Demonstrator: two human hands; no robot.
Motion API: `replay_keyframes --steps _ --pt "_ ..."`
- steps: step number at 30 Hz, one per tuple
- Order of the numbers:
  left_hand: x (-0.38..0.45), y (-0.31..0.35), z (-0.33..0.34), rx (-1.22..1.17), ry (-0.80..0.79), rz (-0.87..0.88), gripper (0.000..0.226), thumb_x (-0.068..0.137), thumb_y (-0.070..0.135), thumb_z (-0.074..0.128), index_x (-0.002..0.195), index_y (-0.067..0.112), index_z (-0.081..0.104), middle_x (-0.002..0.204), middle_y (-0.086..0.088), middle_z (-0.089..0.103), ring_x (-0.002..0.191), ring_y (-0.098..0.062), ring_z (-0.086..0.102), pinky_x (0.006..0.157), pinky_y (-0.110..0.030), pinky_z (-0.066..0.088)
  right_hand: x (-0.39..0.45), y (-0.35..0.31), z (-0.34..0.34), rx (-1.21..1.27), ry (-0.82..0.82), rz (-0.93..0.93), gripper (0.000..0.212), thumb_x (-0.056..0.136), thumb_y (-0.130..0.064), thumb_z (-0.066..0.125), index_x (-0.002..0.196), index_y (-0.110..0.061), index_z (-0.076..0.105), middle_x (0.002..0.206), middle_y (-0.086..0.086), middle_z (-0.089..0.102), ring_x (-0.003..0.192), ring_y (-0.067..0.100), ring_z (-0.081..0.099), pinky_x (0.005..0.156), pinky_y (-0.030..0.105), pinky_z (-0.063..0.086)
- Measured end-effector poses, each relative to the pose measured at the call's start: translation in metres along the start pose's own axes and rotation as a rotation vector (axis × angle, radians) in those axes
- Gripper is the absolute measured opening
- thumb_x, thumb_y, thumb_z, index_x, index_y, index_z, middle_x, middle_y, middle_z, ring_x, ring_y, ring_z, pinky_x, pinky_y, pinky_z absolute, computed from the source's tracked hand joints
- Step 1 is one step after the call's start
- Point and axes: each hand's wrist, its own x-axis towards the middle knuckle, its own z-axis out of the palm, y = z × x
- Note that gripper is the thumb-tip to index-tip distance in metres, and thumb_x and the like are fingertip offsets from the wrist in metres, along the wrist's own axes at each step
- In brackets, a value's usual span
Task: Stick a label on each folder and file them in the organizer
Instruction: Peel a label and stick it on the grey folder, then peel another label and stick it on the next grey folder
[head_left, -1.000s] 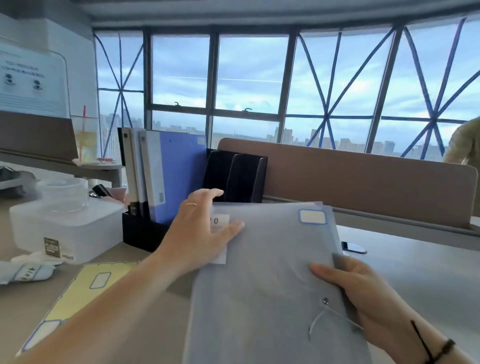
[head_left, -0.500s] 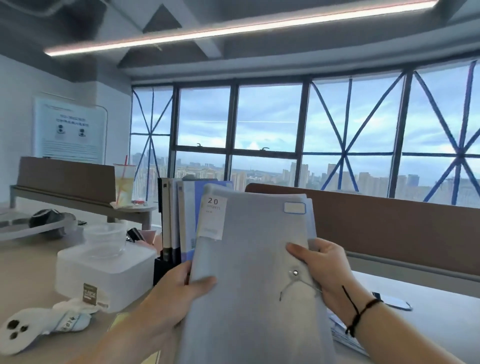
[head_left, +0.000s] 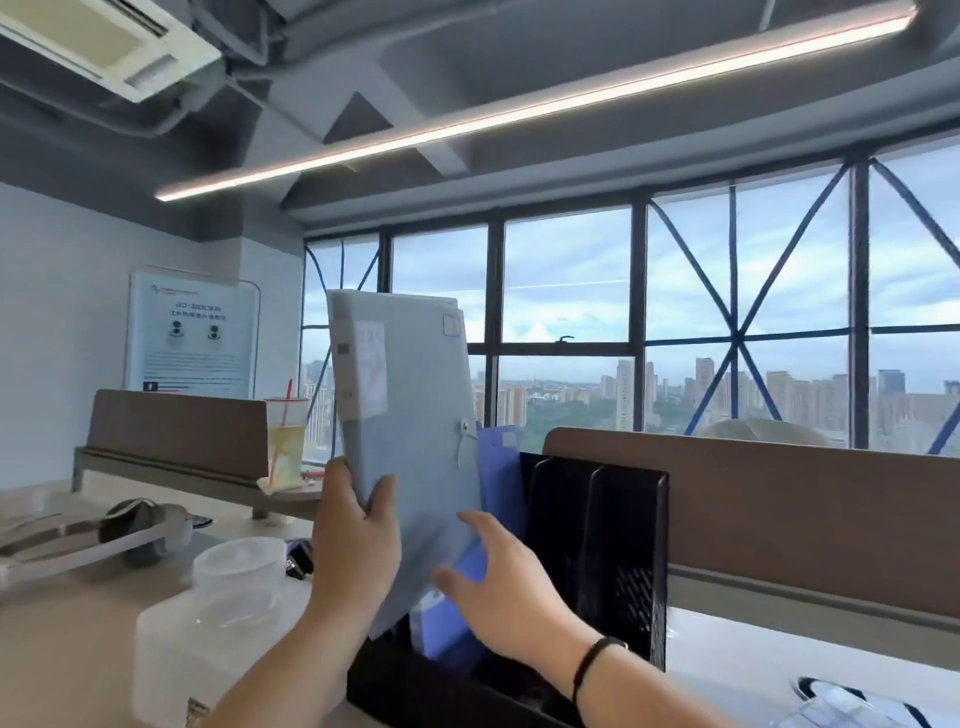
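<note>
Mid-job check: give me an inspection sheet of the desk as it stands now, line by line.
Surface: pale desk, bare patches at left.
Job's things: grey folder held upright, its lower corner at the black organizer; label at its top corner; blue folder already filed.
Clutter: white box with clear tub on it; iced drink; headset.
Hands: left hand grips the grey folder's edge; right hand rests open against the folders.
Cables: nothing seen.
Surroundings: brown divider, windows, wall poster.
</note>
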Motion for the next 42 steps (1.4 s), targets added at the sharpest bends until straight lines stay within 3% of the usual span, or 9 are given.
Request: replay_keyframes --steps 3,9,15,20,24,26,32,37,42 --pt "0.01 -0.017 0.025 0.0 0.025 0.004 0.013 0.097 0.018 0.058 0.105 0.012 0.049 0.099 -0.009 0.065 0.091 -0.031 0.06 0.078 -0.04 0.045 0.019 0.008 0.026 -0.05 -0.064 -0.041 0.06 0.096 -0.023 0.057 0.151 -0.03 0.033 0.149 -0.009 0.046 0.134 0.008 0.044 0.101 0.01 0.031" --pt "0.007 -0.049 0.066 0.021 0.017 -0.025 0.023 0.099 0.013 0.055 0.12 0.004 0.052 0.106 -0.002 0.055 0.093 -0.018 0.049 0.077 -0.02 0.029 0.041 0.046 0.056 0.004 -0.102 0.045 0.094 0.076 -0.034 0.07 0.156 -0.029 0.02 0.145 -0.006 0.051 0.133 0.011 0.049 0.109 0.025 0.042" --pt "-0.009 -0.077 0.08 0.112 0.039 0.044 0.05 0.092 -0.001 0.06 0.14 0.007 0.046 0.132 -0.015 0.055 0.122 -0.032 0.052 0.103 -0.042 0.044 0.046 0.096 0.071 -0.036 -0.154 0.022 0.116 0.06 -0.058 0.073 0.156 -0.032 0.013 0.151 -0.011 0.039 0.136 0.013 0.046 0.11 0.029 0.043" --pt "-0.018 -0.111 0.071 0.456 -0.065 0.292 0.091 0.084 -0.008 0.066 0.159 0.011 0.018 0.159 -0.017 0.026 0.137 -0.032 0.03 0.108 -0.039 0.031 0.048 0.099 0.074 -0.225 -0.23 0.118 0.074 0.058 -0.065 0.055 0.116 -0.019 0.056 0.118 0.007 0.06 0.1 0.022 0.061 0.087 0.04 0.057" --pt "-0.021 -0.122 0.057 0.7 -0.215 0.362 0.094 0.08 0.002 0.072 0.158 0.006 0.019 0.164 -0.019 0.018 0.143 -0.039 0.029 0.113 -0.055 0.031 0.041 0.091 0.065 -0.31 -0.327 0.15 0.06 0.078 -0.053 0.063 0.117 -0.008 0.059 0.128 0.012 0.052 0.102 0.024 0.059 0.087 0.035 0.054" --pt "-0.028 -0.115 0.053 0.737 -0.252 0.363 0.1 0.072 0.0 0.075 0.156 0.003 0.021 0.162 -0.022 0.02 0.141 -0.041 0.029 0.111 -0.059 0.035 0.034 0.085 0.055 -0.328 -0.366 0.122 0.047 0.081 -0.051 0.065 0.103 -0.009 0.064 0.112 0.011 0.063 0.092 0.025 0.062 0.083 0.042 0.057" --pt "-0.076 -0.062 0.058 0.636 -0.331 0.44 0.086 0.084 0.014 0.072 0.155 0.016 0.024 0.162 -0.015 0.019 0.148 -0.028 0.02 0.117 -0.049 0.029 -0.021 0.068 -0.014 -0.272 -0.351 -0.021 0.028 0.087 -0.041 0.067 0.107 -0.021 0.068 0.103 0.001 0.071 0.093 0.021 0.065 0.085 0.044 0.057" --pt "-0.12 -0.012 0.097 0.457 -0.482 0.537 0.075 0.091 0.007 0.06 0.156 0.016 0.022 0.161 -0.013 0.024 0.147 -0.024 0.021 0.118 -0.038 0.022 -0.099 0.089 -0.099 -0.658 -0.246 -0.196 0.029 0.093 -0.037 0.059 0.117 -0.022 0.067 0.115 0.0 0.067 0.105 0.023 0.06 0.089 0.039 0.052" --pt "-0.196 0.031 0.16 0.275 -0.707 0.529 0.068 0.093 0.004 0.054 0.155 0.016 0.029 0.152 -0.001 0.041 0.139 -0.019 0.032 0.112 -0.027 0.025 -0.19 0.132 -0.186 -0.617 -0.029 -0.003 0.027 0.093 -0.033 0.06 0.116 -0.021 0.069 0.122 -0.003 0.067 0.111 0.018 0.059 0.096 0.031 0.045"
